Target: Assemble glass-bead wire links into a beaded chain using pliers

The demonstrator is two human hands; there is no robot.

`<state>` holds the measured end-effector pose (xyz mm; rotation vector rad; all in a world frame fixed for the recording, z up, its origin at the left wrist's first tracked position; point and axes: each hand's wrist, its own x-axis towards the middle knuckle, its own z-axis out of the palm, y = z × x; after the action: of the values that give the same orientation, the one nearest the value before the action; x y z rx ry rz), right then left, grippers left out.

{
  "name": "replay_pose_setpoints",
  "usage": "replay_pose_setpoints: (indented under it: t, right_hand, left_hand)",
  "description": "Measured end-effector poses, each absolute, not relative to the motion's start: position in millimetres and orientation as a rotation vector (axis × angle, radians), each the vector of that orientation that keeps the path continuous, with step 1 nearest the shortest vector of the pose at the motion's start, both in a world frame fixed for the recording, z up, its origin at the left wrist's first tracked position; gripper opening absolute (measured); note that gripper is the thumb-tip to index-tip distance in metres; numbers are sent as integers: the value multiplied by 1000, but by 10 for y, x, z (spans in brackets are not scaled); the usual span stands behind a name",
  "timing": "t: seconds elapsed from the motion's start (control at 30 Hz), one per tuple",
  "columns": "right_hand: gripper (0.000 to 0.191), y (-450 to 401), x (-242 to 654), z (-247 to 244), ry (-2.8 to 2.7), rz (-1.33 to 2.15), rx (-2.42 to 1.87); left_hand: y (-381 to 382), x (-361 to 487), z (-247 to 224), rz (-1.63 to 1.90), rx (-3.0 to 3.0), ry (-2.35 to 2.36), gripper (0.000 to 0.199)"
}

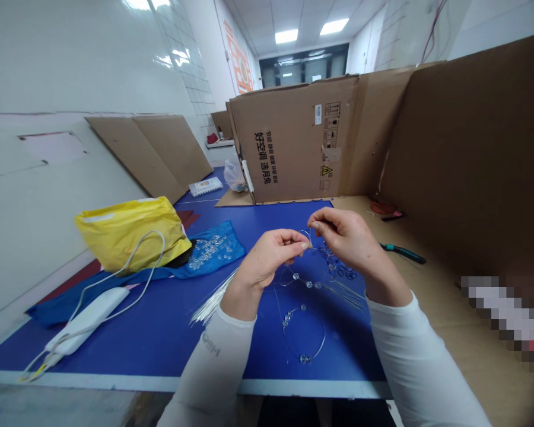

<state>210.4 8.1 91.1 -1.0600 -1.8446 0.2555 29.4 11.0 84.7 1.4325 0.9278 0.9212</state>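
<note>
Above the blue table [267, 362], my left hand [273, 256] pinches a thin wire near a small loop. Close to its right, my right hand [345, 234] is also closed in a pinch on thin wire, its fingertips slightly higher. Under my hands hangs or lies a wire with several clear beads [309, 284]; I cannot tell which. Nearer the table's front edge lies a wire ring [324, 338] with clear beads on it. Bundles of straight wires [211, 301] lie beside my left wrist and under my right hand. Dark small rings [347, 273] are near my right wrist.
Clear beads [209, 250] lie on blue cloth at the left, beside a yellow bag [133, 234]. A white power strip [86, 320] with a cable is nearer. Cardboard walls [293, 142] stand behind and right. A green-handled tool [404, 254] and red-handled scissors [383, 207] lie right.
</note>
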Motion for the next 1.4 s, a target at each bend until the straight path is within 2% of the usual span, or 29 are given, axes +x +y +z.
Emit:
replay_pose_setpoints:
  t: [1.4]
  right_hand:
    - [15,104,2108,893,-1857,325,-1083]
  left_hand:
    - [133,290,860,887,1402,896,29]
